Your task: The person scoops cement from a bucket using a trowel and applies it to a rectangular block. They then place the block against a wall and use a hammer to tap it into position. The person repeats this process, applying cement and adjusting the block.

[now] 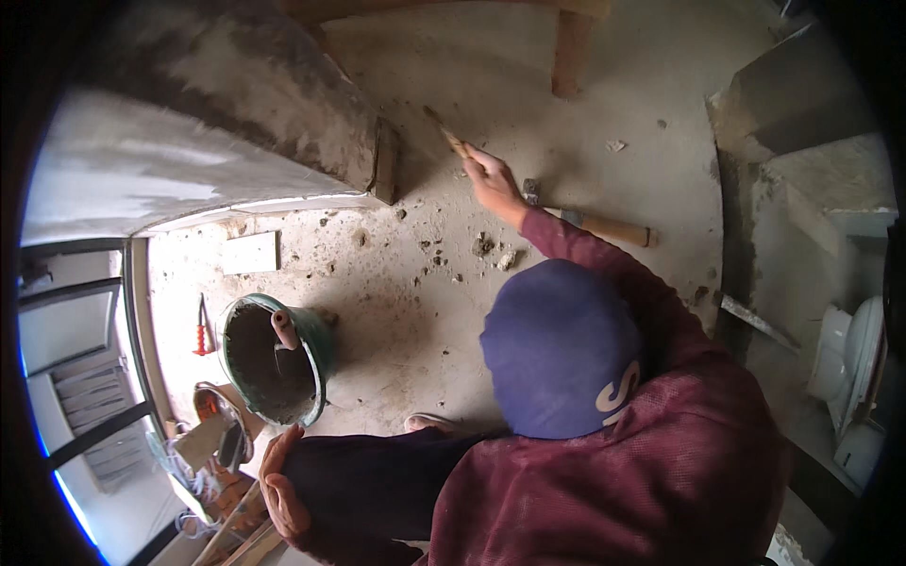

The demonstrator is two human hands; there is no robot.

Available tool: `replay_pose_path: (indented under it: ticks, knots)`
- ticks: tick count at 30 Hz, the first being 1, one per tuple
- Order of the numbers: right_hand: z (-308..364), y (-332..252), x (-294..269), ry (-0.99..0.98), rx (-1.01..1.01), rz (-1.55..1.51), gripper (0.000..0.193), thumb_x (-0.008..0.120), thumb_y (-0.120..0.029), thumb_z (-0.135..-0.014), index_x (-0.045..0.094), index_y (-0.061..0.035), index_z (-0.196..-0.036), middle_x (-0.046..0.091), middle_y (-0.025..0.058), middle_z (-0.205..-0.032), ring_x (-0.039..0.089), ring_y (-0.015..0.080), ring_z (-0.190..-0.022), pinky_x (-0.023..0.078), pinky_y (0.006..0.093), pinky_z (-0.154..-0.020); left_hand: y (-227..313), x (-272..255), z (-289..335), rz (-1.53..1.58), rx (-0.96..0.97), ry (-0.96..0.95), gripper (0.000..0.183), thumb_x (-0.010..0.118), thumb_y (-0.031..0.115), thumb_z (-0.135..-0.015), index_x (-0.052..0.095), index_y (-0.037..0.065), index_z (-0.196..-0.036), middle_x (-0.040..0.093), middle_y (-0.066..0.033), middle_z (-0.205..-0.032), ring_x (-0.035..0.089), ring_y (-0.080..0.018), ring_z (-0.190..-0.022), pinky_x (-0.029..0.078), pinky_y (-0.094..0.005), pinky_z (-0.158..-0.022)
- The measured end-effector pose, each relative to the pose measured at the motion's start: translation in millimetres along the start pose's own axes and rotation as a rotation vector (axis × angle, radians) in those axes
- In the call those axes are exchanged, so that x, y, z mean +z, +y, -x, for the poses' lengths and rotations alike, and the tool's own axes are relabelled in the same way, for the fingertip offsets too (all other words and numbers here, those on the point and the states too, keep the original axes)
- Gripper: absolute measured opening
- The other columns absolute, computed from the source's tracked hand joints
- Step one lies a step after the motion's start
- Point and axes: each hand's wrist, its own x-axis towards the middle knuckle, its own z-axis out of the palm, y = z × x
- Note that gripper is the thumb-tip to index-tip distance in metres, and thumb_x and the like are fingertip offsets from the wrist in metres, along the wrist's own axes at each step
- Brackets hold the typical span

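Observation:
My right hand (491, 186) reaches forward above the floor, closed round a slim hand tool (451, 139) with a yellowish handle and a thin dark end. The kind of tool is hard to make out. On the knee of dark trousers at the lower left rests my left hand (282, 491), fingers laid over the cloth and holding nothing. A hammer (613, 229) with a wooden handle lies beside my right wrist. In front of my left hand stands a green bucket (322, 351) of dark grey mortar, with a trowel (284, 330) in it.
Mortar crumbs (483, 244) dot the concrete floor. A pale flat tile (251, 253) and a red-handled tool (201, 330) lie left. A rounded navy-blue cloth shape (557, 344) fills the middle. A partly plastered wall (274, 104) stands upper left; a white toilet (845, 358) is right.

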Motion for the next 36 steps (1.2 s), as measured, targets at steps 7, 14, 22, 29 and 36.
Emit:
replay_pose_path:
  ticks: [7,14,22,29,36]
  knots:
    - [-17,6,76,0.081,0.062,0.032,0.026,0.055,-0.024,-0.089,0.062,-0.0025,-0.101,0.064,0.0228,-0.09,0.064,0.0368,-0.082,0.049,0.0412,-0.069,21,11,-21,-0.099,-0.141,-0.024,0.088,0.025,0.07,-0.089,0.057,-0.007,-0.119,0.06,-0.0205,-0.113,0.055,-0.0285,-0.108,0.037,-0.0394,-0.098]
    - [-11,2,90,0.037,0.025,-0.014,0.019,0.051,-0.018,-0.089,0.058,-0.0002,-0.087,0.06,0.0221,-0.076,0.056,0.0414,-0.069,0.045,0.0391,-0.061,16,10,-12,-0.008,-0.172,0.009,0.087,0.028,0.069,-0.09,0.056,-0.007,-0.12,0.06,-0.02,-0.114,0.054,-0.0274,-0.109,0.037,-0.0392,-0.099]
    - [58,-25,-12,-0.846,0.089,0.124,0.034,0.05,-0.028,-0.095,0.064,-0.0005,-0.108,0.058,0.0101,-0.064,0.054,0.0122,-0.057,0.044,0.0297,-0.053,27,19,-30,0.013,-0.19,0.035,0.085,0.031,0.07,-0.088,0.057,-0.005,-0.118,0.058,-0.0185,-0.117,0.053,-0.0262,-0.111,0.037,-0.0393,-0.099]
    - [26,13,-23,-0.425,0.253,-0.054,0.044,0.052,-0.029,-0.095,0.052,0.0006,-0.127,0.054,-0.0025,-0.071,0.045,0.0051,-0.057,0.039,0.0243,-0.048,23,12,-32,0.022,-0.193,-0.04,0.086,0.033,0.071,-0.087,0.056,-0.006,-0.12,0.058,-0.0184,-0.119,0.053,-0.0258,-0.111,0.037,-0.0388,-0.099]
    - [-45,38,41,-0.208,0.345,-0.274,0.035,0.051,-0.031,-0.095,0.058,-0.0037,-0.116,0.059,0.009,-0.088,0.054,0.0187,-0.08,0.043,0.0313,-0.068,31,13,-20,0.041,-0.206,0.014,0.092,0.027,0.075,-0.086,0.054,-0.005,-0.123,0.057,-0.02,-0.119,0.052,-0.0268,-0.111,0.036,-0.0393,-0.1]
